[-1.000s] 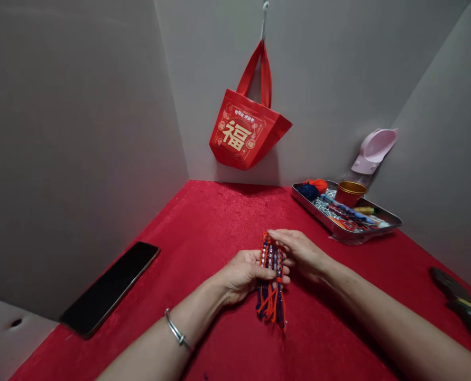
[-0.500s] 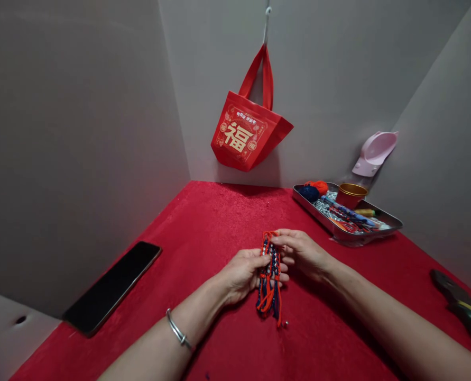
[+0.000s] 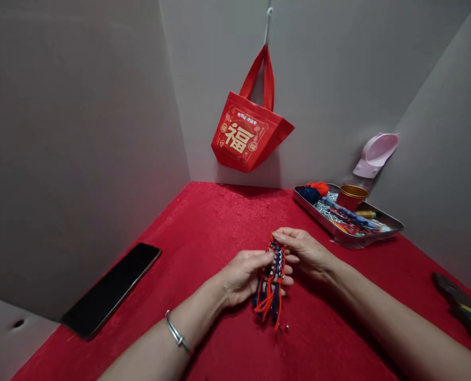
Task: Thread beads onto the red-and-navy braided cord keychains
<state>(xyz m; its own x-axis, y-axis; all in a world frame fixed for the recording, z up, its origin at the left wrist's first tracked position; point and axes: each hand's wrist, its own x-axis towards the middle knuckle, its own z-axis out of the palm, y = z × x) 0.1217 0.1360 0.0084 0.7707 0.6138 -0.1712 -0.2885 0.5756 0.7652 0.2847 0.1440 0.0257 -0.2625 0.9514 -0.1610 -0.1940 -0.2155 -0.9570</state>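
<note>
Between my hands is a bundle of braided cord bracelets (image 3: 275, 264) in orange-red and dark blue, with small silvery beads along them. Loose cord ends hang from the lower part like a fringe. My left hand (image 3: 243, 275) holds the bundle from the left, its thumb on top and its fingers behind. At the upper end, my right hand (image 3: 304, 250) pinches the cords between thumb and fingertips. A tiny shiny bead (image 3: 287, 327) shows just below the fringe; whether it is attached to a cord I cannot tell.
A metal tray (image 3: 396, 227) at the right holds yarn balls, a gold-rimmed red cup and small metal pieces. A black phone (image 3: 112, 291) lies left. Pliers (image 3: 461, 307) rest at the right edge. A red bag (image 3: 251, 132) and a pink holder (image 3: 378, 153) hang on the walls.
The bracelets have shifted slightly right and drawn closer together at the top, where my right hand now pinches them. The loose ends have spread a little.
</note>
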